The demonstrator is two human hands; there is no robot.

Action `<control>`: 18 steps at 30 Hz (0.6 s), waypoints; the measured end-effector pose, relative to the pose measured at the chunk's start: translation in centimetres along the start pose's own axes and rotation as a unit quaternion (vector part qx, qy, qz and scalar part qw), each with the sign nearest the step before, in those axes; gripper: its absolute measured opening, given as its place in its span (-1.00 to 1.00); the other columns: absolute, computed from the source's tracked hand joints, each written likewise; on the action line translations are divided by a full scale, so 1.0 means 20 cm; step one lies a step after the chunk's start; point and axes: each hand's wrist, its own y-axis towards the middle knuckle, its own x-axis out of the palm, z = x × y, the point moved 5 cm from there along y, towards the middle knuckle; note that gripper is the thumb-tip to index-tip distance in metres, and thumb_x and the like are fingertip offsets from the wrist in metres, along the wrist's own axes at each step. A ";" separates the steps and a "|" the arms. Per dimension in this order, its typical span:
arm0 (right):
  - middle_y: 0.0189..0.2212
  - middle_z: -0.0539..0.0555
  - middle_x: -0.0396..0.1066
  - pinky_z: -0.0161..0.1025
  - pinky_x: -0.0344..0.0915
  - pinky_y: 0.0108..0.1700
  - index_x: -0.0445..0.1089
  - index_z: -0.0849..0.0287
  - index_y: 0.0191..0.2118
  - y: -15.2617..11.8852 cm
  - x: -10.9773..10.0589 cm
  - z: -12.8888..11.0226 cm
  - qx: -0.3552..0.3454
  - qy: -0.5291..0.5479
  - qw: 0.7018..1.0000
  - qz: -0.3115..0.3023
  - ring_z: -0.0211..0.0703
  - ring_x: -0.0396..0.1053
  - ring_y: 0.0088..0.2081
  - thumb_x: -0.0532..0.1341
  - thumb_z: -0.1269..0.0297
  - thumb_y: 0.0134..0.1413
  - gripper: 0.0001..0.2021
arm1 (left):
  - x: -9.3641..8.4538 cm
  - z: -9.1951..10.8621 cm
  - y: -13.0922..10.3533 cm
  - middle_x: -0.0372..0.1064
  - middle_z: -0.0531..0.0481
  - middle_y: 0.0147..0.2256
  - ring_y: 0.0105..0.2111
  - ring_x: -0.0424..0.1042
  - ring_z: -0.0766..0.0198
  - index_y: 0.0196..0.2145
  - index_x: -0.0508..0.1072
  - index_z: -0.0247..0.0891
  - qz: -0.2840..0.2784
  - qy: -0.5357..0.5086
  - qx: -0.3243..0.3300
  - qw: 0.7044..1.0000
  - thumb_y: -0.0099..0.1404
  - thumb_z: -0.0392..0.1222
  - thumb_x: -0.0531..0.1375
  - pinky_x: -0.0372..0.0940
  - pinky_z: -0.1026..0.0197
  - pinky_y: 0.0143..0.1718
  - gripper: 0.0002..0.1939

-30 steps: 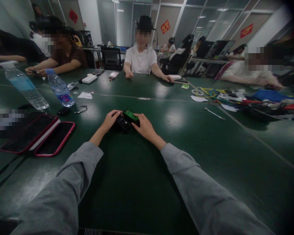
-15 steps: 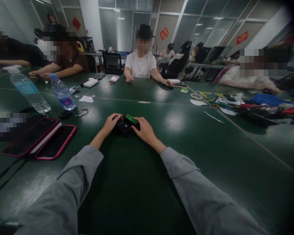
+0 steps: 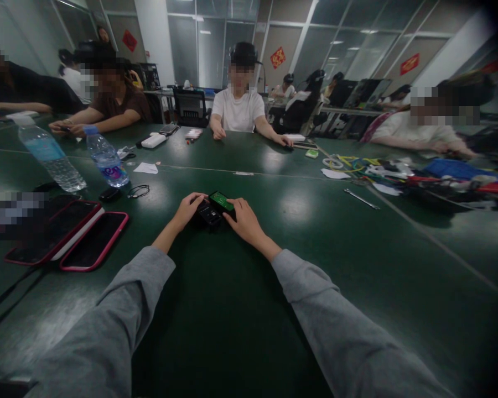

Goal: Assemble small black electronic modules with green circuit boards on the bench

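Observation:
Ahead of me on the dark green table is a small black device made of two parts side by side. One part is a black box with a bright green face (image 3: 219,200), speckled like a circuit board or a lit screen; the frames do not settle which. Nearer to me, the other part is a dark block with small pale markings (image 3: 208,213). My left hand (image 3: 187,210) is closed on the device's left edge. Curled over its right end, my right hand (image 3: 245,220) grips the green-faced part. My palms hide the device's sides.
To the left lie a red-edged phone (image 3: 94,242), a larger red-cased tablet (image 3: 58,229) and two water bottles (image 3: 108,160). A wrench (image 3: 362,199) and tangled cables (image 3: 357,166) are at the right. Several people sit around, including a person in white (image 3: 238,108) opposite.
My right fingers have shifted very slightly on the green-faced part. The device and my left hand have stayed in place.

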 end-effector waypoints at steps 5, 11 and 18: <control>-0.04 0.23 0.27 0.07 0.32 0.02 0.21 0.18 0.14 0.00 0.00 0.00 -0.003 0.004 1.000 0.004 0.07 0.27 0.01 0.08 0.19 0.28 -0.63 | 0.00 -0.01 0.01 0.51 -0.07 -0.24 -0.21 0.45 0.17 -0.15 0.50 -0.25 0.002 0.007 0.001 1.000 0.27 0.06 0.12 0.30 0.07 -0.06 -0.63; -0.02 0.22 0.26 0.09 0.32 0.03 0.18 0.16 0.17 0.00 0.02 0.01 -0.002 0.010 1.000 -0.002 0.08 0.28 0.03 0.09 0.20 0.27 -0.61 | 0.00 -0.01 0.01 0.51 -0.07 -0.24 -0.21 0.45 0.16 -0.14 0.50 -0.24 0.003 0.005 -0.003 1.000 0.26 0.07 0.12 0.30 0.07 -0.08 -0.63; -0.02 0.22 0.26 0.06 0.33 0.04 0.16 0.18 0.17 0.00 0.02 0.02 -0.006 0.009 1.000 0.001 0.06 0.29 0.03 0.13 0.24 0.24 -0.59 | 0.00 0.00 0.00 0.51 -0.07 -0.23 -0.20 0.45 0.16 -0.13 0.49 -0.24 0.000 0.004 -0.003 1.000 0.27 0.06 0.12 0.30 0.07 -0.07 -0.63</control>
